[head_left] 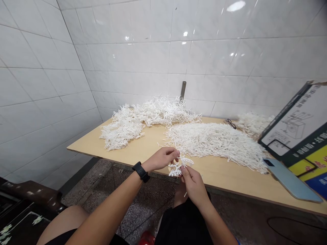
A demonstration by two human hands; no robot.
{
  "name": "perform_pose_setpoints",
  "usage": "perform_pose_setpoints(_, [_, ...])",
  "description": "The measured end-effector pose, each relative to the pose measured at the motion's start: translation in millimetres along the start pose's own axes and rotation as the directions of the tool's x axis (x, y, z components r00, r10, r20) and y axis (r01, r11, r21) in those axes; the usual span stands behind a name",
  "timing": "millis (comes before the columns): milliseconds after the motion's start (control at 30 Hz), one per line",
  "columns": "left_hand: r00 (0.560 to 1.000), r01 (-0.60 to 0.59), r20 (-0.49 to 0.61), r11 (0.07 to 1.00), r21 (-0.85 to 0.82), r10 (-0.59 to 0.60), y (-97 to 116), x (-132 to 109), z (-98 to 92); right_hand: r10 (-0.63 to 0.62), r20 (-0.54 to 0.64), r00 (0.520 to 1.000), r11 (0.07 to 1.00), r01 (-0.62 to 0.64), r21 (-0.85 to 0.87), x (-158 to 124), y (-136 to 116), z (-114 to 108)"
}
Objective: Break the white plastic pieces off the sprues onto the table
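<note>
A small white branched plastic piece [187,161] is between my two hands, just over the table's front edge. My left hand [162,158], with a black watch on the wrist, has its thumb and fingers pinched together at the piece's upper left. Lower and to the right, my right hand [193,183] grips the piece between thumb and fingers. A thin white stick shows below the right fingers. Behind the hands lies a wide heap of small white pieces [217,141]. Farther back and left sits a heap of larger branched white pieces [153,112].
The wooden table [89,143] stands against a tiled wall. At the right are a printed box [291,126], a light blue phone [293,180] and another white heap [255,123]. A black cord [230,123] lies at the back. Dark furniture [33,194] is at the lower left.
</note>
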State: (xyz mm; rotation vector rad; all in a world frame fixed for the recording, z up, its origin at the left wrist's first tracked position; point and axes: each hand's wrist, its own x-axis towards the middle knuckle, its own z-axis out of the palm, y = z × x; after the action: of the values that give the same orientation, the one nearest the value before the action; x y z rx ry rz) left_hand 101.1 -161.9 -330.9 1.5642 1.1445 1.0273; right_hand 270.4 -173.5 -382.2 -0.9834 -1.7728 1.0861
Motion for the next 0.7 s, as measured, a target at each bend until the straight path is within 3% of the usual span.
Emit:
perform_pose_setpoints(67, [0.999, 0.009, -0.033, 0.999, -0.045, -0.011, -0.9, -1.3, 1.3, 0.001, 0.0, 1.0, 1.0, -0.001, 0.012, 0.2, -0.6, -1.1])
perform_pose_setpoints(133, [0.991, 0.003, -0.136, 0.999, -0.044, -0.009, -2.8, -0.5, 1.5, 0.003, 0.026, 1.0, 1.0, -0.004, 0.03, 0.1, -3.1, -2.1])
perform_pose_setpoints(267, [0.947, -0.006, -0.32, 0.998, 0.06, 0.025, -13.0, 10.5, -9.2, -0.003, 0.073, 0.997, 0.999, -0.001, 0.047, -4.2, -12.8, -4.6])
perform_pose_setpoints(333, [0.878, 0.056, -0.479, 0.994, 0.097, -0.002, -22.1, 19.2, -24.5, -0.008, 0.045, 0.999, 0.998, 0.006, 0.06, -8.2, -16.5, -6.0])
perform_pose_setpoints(400, [0.761, 0.165, -0.648, 0.974, 0.155, -0.026, -32.7, 27.8, -44.0, -0.002, 0.011, 1.0, 0.994, 0.0, 0.105, -10.9, -17.0, -6.8])
perform_pose_setpoints(533, [0.78, 0.236, -0.625, 0.94, 0.245, -0.033, -51.1, 39.9, -67.8, 0.081, -0.046, 0.996, 0.956, -0.065, 0.285, -4.5, -9.9, -4.6])
perform_pose_setpoints(600, [0.793, 0.231, -0.609, 0.937, 0.261, -0.026, -55.0, 41.5, -64.5, 0.168, -0.033, 0.985, 0.896, -0.139, 0.421, 2.6, -6.9, -2.6])
perform_pose_setpoints(700, [0.819, 0.182, -0.574, 0.941, 0.287, 0.017, -51.4, 33.9, -43.8, 0.28, 0.025, 0.96, 0.749, -0.235, 0.619, 10.9, -6.4, -0.4])
